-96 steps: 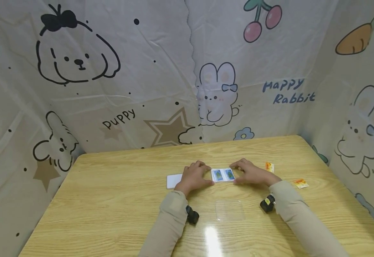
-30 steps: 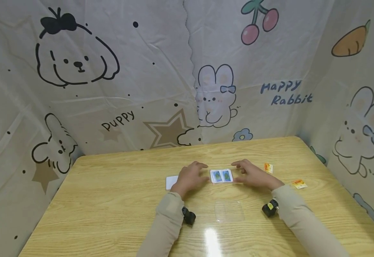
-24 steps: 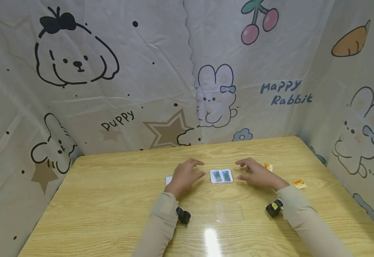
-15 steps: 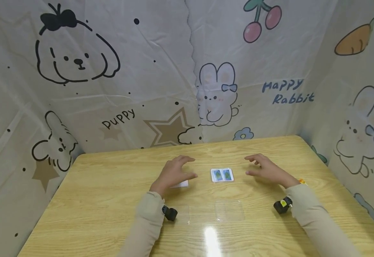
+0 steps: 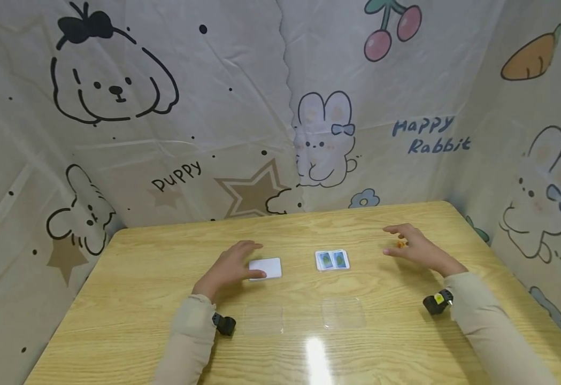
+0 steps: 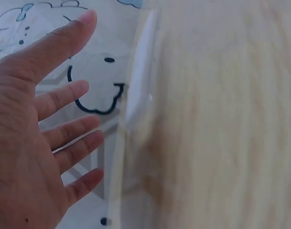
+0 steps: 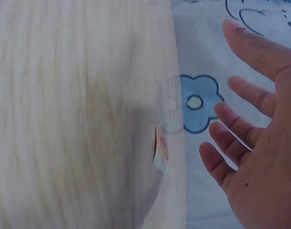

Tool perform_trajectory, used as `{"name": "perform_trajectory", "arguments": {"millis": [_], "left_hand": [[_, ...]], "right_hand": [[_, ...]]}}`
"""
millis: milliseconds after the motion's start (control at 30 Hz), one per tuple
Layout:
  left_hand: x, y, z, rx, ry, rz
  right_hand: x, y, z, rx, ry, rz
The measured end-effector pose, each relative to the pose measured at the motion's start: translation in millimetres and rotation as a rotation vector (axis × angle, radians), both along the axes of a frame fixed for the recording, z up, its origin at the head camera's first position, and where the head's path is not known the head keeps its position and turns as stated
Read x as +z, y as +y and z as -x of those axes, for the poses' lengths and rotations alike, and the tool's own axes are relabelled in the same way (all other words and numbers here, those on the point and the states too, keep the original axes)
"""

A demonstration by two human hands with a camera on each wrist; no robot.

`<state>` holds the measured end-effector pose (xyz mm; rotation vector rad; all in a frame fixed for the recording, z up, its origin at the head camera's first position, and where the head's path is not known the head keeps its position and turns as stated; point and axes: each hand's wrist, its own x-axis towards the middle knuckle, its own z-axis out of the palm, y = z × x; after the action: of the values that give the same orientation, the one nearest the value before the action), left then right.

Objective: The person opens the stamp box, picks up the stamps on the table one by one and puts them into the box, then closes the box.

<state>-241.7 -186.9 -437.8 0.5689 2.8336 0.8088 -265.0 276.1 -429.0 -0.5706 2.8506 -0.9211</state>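
In the head view my left hand is held over the left end of a white card stack, thumb across its near corner in this view. The left wrist view has the same stack edge-on, apart from the spread fingers. Right of it lie white-bordered cards with blue and green pictures, touched by neither hand. My right hand is off to the right, fingers loosely extended, with a small orange-and-white paper piece beyond it. Both hands hold nothing.
Two clear, flat plastic pieces lie nearer me on the wooden table. Black wrist cameras sit on both sleeves. A printed cloth hangs around the table's back and sides. The right arm hides the second orange piece.
Both hands have let go of the blue picture cards and drawn apart: left hand leftward to the white stack, right hand rightward by the orange piece. The picture cards stay in place.
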Motion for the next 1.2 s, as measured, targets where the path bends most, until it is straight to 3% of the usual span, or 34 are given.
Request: {"name": "perform_trajectory", "arguments": {"millis": [233,367,967,1200], "left_hand": [[-12.6,-14.0,-2.9,0.058,-0.099,-0.054],[-16.2,-17.5,-4.2,0.065,-0.118,-0.092],[-23.4,-24.0,-6.8,0.054,-0.058,-0.085],[-26.2,-25.0,-6.4,0.052,-0.041,-0.066]], "right_hand": [[-7.2,16,7.0,-0.026,-0.046,0.016],[-9.0,22,9.9,-0.037,-0.044,0.008],[-23.7,40,13.8,-0.076,-0.129,0.001],[-26.3,41,15.3,-0.072,-0.119,-0.037]]}}
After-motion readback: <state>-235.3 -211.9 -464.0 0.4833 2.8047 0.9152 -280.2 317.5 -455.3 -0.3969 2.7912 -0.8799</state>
